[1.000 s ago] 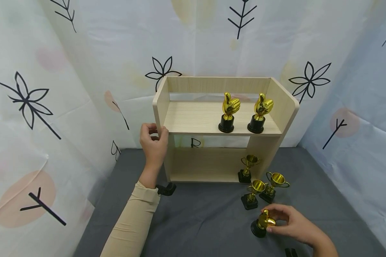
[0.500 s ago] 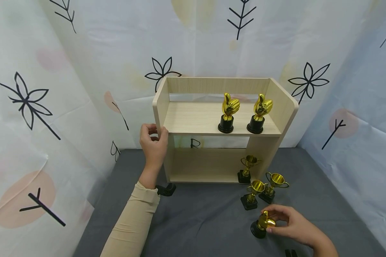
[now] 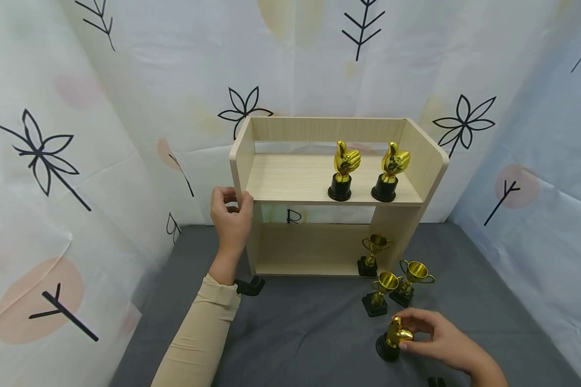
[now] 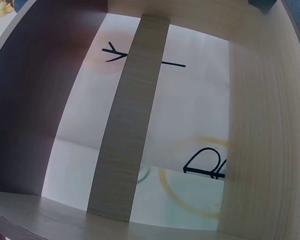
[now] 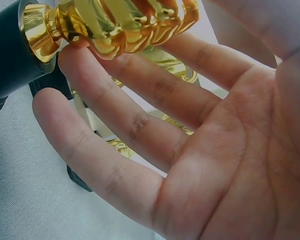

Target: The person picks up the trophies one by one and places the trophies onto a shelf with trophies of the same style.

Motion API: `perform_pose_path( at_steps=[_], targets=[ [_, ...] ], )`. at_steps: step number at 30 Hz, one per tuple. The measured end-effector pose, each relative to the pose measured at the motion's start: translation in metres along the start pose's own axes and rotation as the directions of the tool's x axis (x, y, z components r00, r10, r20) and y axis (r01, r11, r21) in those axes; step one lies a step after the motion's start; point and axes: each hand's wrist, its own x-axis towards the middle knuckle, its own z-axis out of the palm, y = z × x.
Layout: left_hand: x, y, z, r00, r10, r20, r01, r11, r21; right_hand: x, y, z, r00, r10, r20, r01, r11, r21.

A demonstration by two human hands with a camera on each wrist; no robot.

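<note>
In the head view, my left hand (image 3: 232,217) grips the left side panel of a pale two-tier wooden shelf (image 3: 285,177). The left wrist view looks into the shelf's lower compartment (image 4: 265,125); no part of that hand shows there. At front right, my right hand (image 3: 440,339) holds a gold thumbs-up trophy (image 3: 388,348) with a round black base, thumb and fingers around its gold part. Seen from the right wrist, the gold fist (image 5: 135,25) lies sideways against my fingers (image 5: 105,95). Two similar thumbs-up trophies (image 3: 345,165) (image 3: 391,165) stand upright on the upper shelf.
A gold cup trophy (image 3: 376,244) stands at the right of the lower shelf. Two more cup trophies, one in front (image 3: 385,281) and one behind (image 3: 417,270), stand on the grey cloth (image 3: 300,333) before it. Patterned fabric walls (image 3: 174,107) enclose the table.
Hardly anything differs. The trophy in my right hand has shifted very slightly, while my left hand keeps its hold on the panel.
</note>
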Motion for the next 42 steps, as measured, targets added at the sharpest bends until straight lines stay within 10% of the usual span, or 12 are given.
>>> perform_pose_path(
  at_steps=[42],
  targets=[
    [-0.002, -0.001, 0.000, 1.000, 0.005, -0.015, -0.005, 1.000, 0.006, 0.008, -0.037, 0.010, 0.992, -0.067, -0.105, 0.051, 0.988, -0.146]
  ],
)
